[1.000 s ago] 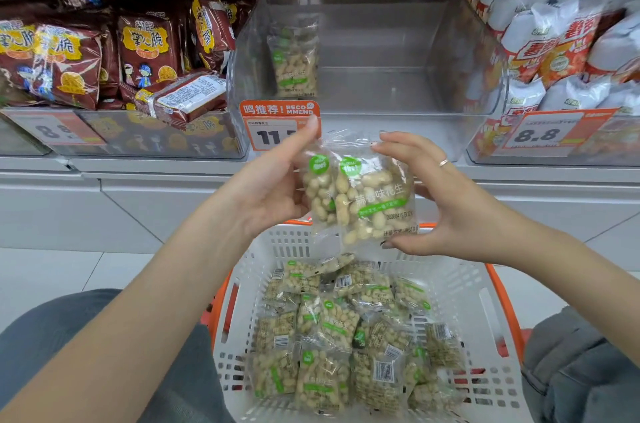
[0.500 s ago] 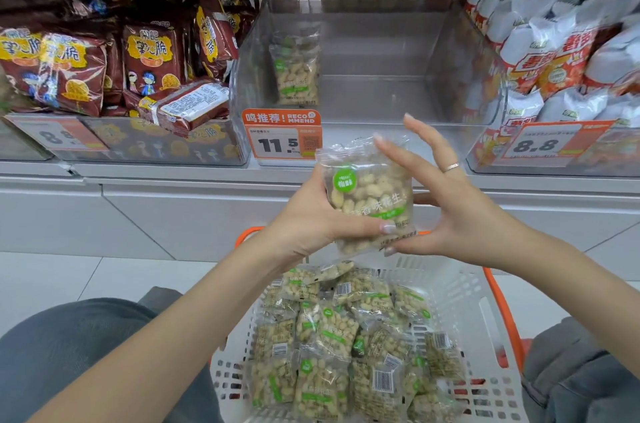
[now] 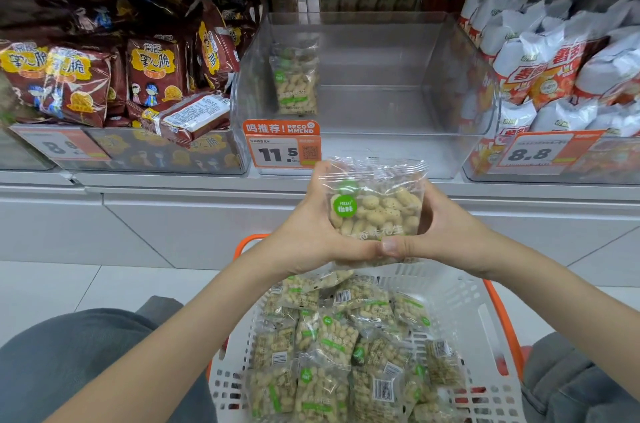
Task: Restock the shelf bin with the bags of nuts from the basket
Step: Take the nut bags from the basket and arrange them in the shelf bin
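Observation:
Both hands hold one clear bag of nuts (image 3: 375, 206) upright, just below the front edge of the clear shelf bin (image 3: 460, 76). My left hand (image 3: 311, 235) grips its left side and my right hand (image 3: 440, 232) grips its right side, thumbs meeting across the bag's lower front. One bag of nuts (image 3: 296, 83) stands upright at the bin's back left; the remainder of the bin holds nothing. The white basket (image 3: 464, 305) with orange handles sits below my arms and holds several more bags of nuts (image 3: 332, 343).
Brown snack bags (image 3: 152, 76) fill the bin to the left, white and orange bags (image 3: 540, 76) the bin to the right. An orange price tag (image 3: 281, 144) hangs on the clear bin's front left. My knees flank the basket. Another shelf runs overhead.
The bag rose a little toward the bin. My right hand went from spread fingers over it to gripping its right side, and both thumbs now meet across its front.

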The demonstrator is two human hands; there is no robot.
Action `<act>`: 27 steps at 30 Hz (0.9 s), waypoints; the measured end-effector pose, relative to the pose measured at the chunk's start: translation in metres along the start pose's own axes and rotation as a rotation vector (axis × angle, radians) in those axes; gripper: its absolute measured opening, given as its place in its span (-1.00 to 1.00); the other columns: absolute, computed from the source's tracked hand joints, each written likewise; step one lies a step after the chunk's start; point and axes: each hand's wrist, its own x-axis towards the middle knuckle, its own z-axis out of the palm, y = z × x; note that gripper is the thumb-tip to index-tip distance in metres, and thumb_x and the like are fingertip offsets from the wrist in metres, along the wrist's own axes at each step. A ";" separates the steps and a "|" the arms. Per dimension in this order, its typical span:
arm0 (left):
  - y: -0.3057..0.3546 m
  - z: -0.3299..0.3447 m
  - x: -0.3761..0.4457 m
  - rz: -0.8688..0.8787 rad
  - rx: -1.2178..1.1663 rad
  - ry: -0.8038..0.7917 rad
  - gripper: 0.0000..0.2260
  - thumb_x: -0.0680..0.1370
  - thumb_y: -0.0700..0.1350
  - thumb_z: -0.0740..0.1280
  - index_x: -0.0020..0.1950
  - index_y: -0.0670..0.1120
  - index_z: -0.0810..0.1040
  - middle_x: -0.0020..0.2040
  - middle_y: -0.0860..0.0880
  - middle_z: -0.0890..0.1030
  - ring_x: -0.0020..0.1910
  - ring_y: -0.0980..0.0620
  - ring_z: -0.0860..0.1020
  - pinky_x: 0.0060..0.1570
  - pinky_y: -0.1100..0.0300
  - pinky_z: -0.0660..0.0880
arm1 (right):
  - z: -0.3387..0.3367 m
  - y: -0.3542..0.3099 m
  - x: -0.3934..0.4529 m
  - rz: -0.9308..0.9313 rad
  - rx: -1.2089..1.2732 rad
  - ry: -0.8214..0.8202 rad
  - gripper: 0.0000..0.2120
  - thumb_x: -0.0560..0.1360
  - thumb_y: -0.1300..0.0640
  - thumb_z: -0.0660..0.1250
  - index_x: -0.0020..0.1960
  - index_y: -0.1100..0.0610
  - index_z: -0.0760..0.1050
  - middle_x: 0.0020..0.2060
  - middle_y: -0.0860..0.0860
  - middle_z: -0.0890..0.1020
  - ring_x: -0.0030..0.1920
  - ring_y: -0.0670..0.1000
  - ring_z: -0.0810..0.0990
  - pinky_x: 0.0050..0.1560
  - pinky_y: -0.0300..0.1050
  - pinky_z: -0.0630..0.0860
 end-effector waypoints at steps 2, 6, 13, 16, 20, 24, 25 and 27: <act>0.000 -0.002 0.001 0.035 -0.003 -0.010 -0.17 0.24 -0.50 0.50 0.30 -0.07 0.11 0.09 -0.08 0.59 0.03 0.07 0.64 -0.01 0.20 0.57 | 0.003 0.003 0.001 0.010 0.051 0.068 -0.47 0.23 0.23 0.58 0.08 -0.02 0.40 -0.16 -0.13 0.70 -0.12 -0.18 0.67 -0.19 -0.35 0.54; 0.001 0.002 0.001 0.131 0.024 0.012 -0.17 0.21 -0.45 0.55 0.25 -0.01 0.15 0.18 -0.22 0.52 0.13 -0.14 0.61 0.08 -0.02 0.57 | 0.009 -0.003 0.005 0.044 0.067 0.120 -0.18 -0.06 -0.18 0.65 0.09 0.03 0.39 -0.13 -0.12 0.71 -0.10 -0.12 0.69 -0.21 -0.30 0.56; 0.028 -0.036 0.015 0.089 0.285 0.257 -0.09 0.12 0.04 0.63 0.31 0.15 0.16 0.17 -0.03 0.44 0.15 0.05 0.49 0.10 0.16 0.50 | 0.014 -0.049 0.054 -0.078 -0.100 0.376 -0.30 0.09 0.13 0.64 0.16 0.20 0.44 -0.09 0.06 0.70 -0.12 0.00 0.68 -0.19 -0.10 0.64; 0.038 -0.067 0.014 -0.121 0.075 0.376 -0.36 0.29 -0.13 0.59 0.22 -0.03 0.30 -0.07 0.00 0.50 -0.20 0.10 0.48 -0.30 0.32 0.41 | -0.003 -0.080 0.108 -0.112 -0.092 0.534 -0.18 0.11 -0.05 0.64 0.23 0.27 0.43 0.01 0.13 0.67 -0.08 0.04 0.69 -0.11 0.01 0.65; 0.041 -0.080 0.013 -0.279 0.175 0.263 -0.46 0.37 -0.16 0.54 0.24 -0.09 0.35 0.05 -0.06 0.49 -0.13 0.05 0.49 -0.28 0.28 0.42 | -0.030 -0.073 0.192 0.099 -0.369 0.540 0.06 -0.21 -0.38 0.60 0.17 0.12 0.52 0.00 0.02 0.68 -0.02 0.03 0.68 0.07 0.01 0.60; 0.045 -0.080 0.017 -0.256 0.545 0.151 -0.44 0.38 -0.05 0.53 0.28 -0.02 0.34 0.25 -0.06 0.33 0.15 -0.04 0.43 0.05 0.18 0.42 | -0.006 -0.056 0.240 0.291 -0.378 0.409 0.00 -0.25 -0.31 0.62 0.10 0.11 0.56 0.03 0.01 0.67 0.02 -0.01 0.65 0.16 -0.06 0.55; 0.044 -0.082 0.019 -0.262 0.569 0.152 -0.44 0.37 -0.03 0.53 0.27 -0.01 0.35 0.27 -0.07 0.31 0.17 -0.06 0.43 0.09 0.15 0.44 | 0.010 -0.059 0.240 0.309 -0.347 0.396 -0.18 -0.08 -0.22 0.65 0.07 0.11 0.54 0.04 -0.01 0.66 0.04 -0.03 0.62 0.15 -0.10 0.54; 0.044 -0.084 0.021 -0.272 0.606 0.155 -0.43 0.37 -0.02 0.53 0.28 0.00 0.34 0.30 -0.08 0.28 0.19 -0.09 0.42 0.12 0.06 0.48 | 0.030 -0.055 0.246 0.325 -0.323 0.436 -0.51 0.28 -0.02 0.57 0.09 0.13 0.47 0.07 -0.02 0.59 0.05 -0.02 0.54 0.06 -0.17 0.50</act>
